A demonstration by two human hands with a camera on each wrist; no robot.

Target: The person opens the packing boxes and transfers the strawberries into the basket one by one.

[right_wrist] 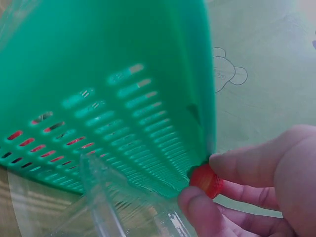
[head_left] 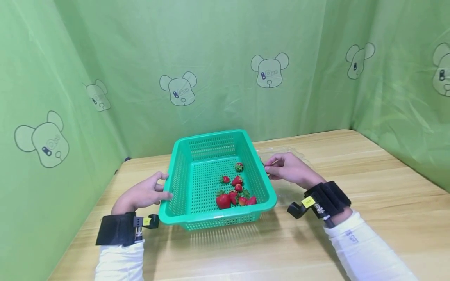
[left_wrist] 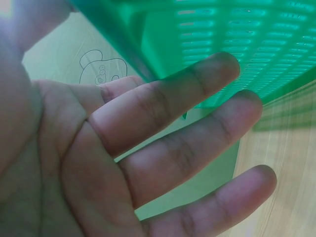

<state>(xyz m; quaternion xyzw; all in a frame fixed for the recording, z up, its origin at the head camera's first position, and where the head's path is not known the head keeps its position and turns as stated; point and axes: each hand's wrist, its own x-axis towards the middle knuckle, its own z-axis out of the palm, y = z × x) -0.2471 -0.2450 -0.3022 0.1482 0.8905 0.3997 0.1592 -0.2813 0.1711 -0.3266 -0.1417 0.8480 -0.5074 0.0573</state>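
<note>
A green slotted plastic basket, tilted a little, stands in the middle of the table. Several red strawberries with green leaves lie on its floor, mostly toward the near right. My left hand holds its left rim, thumb over the edge; in the left wrist view three fingers stretch beneath the side wall. Just outside the right rim, my right hand pinches a single small strawberry between thumb and fingers, right by the basket wall.
A clear plastic container lies to the right of the basket, partly behind my right hand. Light wood tabletop extends around them. Green curtains with bear-head prints hang along the back and both sides.
</note>
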